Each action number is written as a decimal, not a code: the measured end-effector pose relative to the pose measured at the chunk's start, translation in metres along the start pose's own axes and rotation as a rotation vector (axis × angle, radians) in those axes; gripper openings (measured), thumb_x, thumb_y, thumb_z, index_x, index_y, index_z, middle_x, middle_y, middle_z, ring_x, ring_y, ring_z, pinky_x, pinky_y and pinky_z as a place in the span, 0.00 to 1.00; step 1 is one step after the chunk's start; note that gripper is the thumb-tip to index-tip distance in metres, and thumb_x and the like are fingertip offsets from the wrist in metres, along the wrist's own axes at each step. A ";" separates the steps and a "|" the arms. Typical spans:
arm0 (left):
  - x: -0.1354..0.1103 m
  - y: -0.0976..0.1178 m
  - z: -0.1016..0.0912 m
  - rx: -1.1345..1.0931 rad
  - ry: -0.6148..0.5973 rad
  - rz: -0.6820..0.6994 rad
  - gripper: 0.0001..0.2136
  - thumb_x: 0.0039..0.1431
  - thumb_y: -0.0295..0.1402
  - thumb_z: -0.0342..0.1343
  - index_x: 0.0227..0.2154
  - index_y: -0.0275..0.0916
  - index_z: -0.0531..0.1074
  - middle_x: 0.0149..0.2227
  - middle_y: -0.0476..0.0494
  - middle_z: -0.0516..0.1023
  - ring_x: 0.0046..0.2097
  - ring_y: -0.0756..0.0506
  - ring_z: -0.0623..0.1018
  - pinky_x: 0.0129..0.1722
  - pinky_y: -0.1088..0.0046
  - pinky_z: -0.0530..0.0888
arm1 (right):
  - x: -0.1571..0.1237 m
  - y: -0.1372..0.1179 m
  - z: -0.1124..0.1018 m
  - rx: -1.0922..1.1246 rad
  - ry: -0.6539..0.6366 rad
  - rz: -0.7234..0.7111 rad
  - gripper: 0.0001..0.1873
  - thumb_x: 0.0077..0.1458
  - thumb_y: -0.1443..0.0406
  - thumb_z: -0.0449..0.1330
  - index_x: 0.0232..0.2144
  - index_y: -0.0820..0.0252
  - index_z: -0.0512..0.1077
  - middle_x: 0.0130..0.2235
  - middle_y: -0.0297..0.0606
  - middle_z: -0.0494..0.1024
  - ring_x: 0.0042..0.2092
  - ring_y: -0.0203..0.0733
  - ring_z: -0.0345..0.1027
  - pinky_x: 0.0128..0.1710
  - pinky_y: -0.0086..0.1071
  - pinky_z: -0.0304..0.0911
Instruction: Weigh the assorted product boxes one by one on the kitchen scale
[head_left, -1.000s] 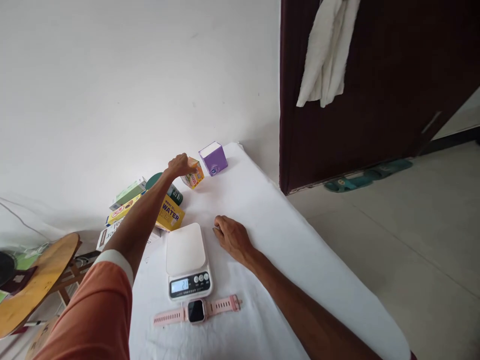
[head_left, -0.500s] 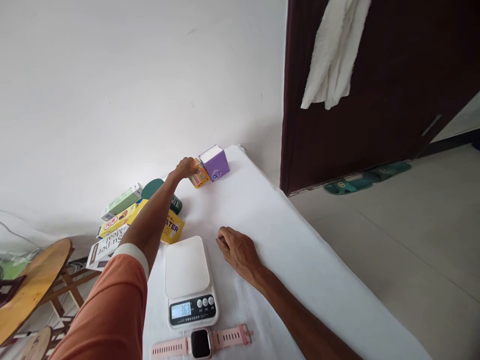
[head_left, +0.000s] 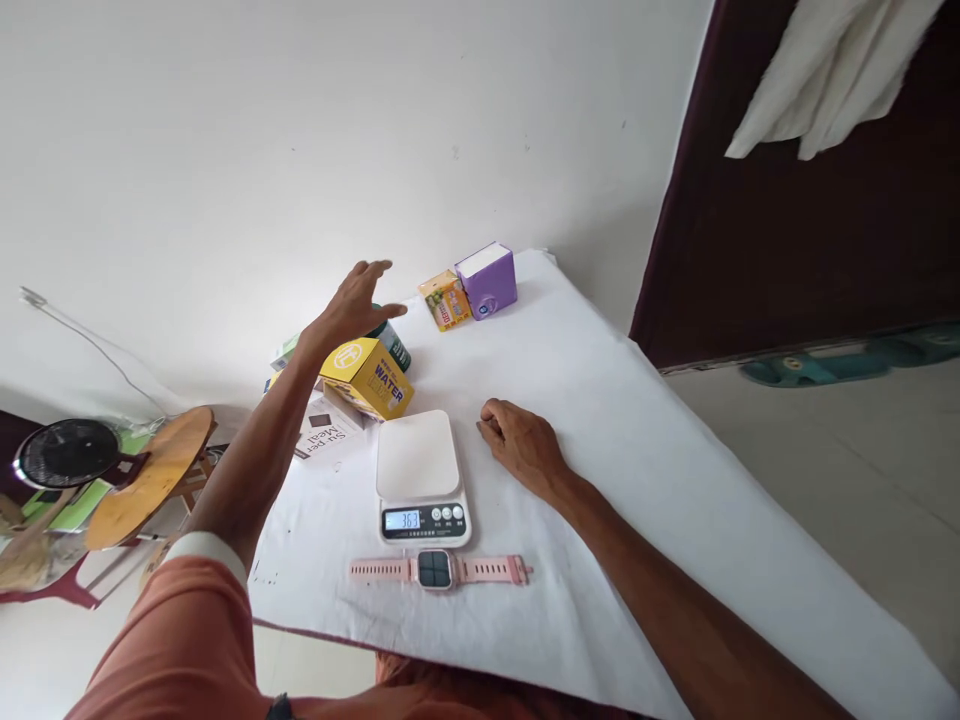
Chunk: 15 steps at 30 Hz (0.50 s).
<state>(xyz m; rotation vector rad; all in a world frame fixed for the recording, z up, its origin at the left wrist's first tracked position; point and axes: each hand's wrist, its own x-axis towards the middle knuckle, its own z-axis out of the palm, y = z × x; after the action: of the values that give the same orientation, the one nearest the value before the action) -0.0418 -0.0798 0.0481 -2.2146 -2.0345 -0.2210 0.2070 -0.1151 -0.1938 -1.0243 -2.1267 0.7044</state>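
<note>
My left hand is raised with thumb and fingers spread and holds nothing. It hovers over the dark green canister, left of a small orange-yellow box. That box stands against a purple box with a white top. My right hand rests on the white cloth, fingers curled closed; whatever they may hold is hidden. Beside it lies a white kitchen scale with a bare platform, its display reading 363. A pink-strapped smartwatch is stretched out in front of the scale.
Left of the scale are a yellow WATER box and a white Su-per Meal box, partly behind my left arm. A green box stands by the wall. A wooden stool and a black fan are at left.
My left hand has let go of the orange-yellow box and drawn back left, its fingers opening. The view has shifted, showing more of the table's front edge. My right hand stays curled on the cloth.
</note>
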 end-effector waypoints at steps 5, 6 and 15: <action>-0.086 -0.013 0.002 0.102 -0.083 -0.279 0.38 0.56 0.59 0.62 0.63 0.41 0.67 0.59 0.30 0.73 0.62 0.27 0.72 0.62 0.45 0.69 | 0.000 -0.003 -0.002 -0.032 -0.001 -0.012 0.05 0.61 0.68 0.56 0.33 0.53 0.65 0.34 0.38 0.79 0.34 0.44 0.70 0.37 0.34 0.57; -0.095 -0.014 0.006 0.132 -0.094 -0.332 0.38 0.56 0.61 0.62 0.61 0.40 0.68 0.57 0.28 0.74 0.60 0.26 0.72 0.61 0.44 0.68 | 0.000 -0.003 -0.002 -0.036 -0.003 -0.012 0.05 0.60 0.68 0.55 0.32 0.53 0.65 0.33 0.38 0.79 0.34 0.44 0.70 0.37 0.34 0.57; -0.106 -0.009 0.041 0.056 0.056 -0.420 0.42 0.53 0.57 0.65 0.64 0.37 0.62 0.57 0.26 0.71 0.60 0.25 0.72 0.60 0.43 0.68 | 0.002 -0.005 -0.004 -0.001 0.011 0.011 0.07 0.60 0.67 0.54 0.30 0.52 0.62 0.28 0.33 0.74 0.30 0.42 0.67 0.35 0.34 0.56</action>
<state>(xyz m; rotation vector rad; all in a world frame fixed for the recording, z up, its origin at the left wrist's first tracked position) -0.0586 -0.1749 -0.0125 -1.7056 -2.4186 -0.2575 0.2066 -0.1160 -0.1874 -1.0384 -2.1143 0.7015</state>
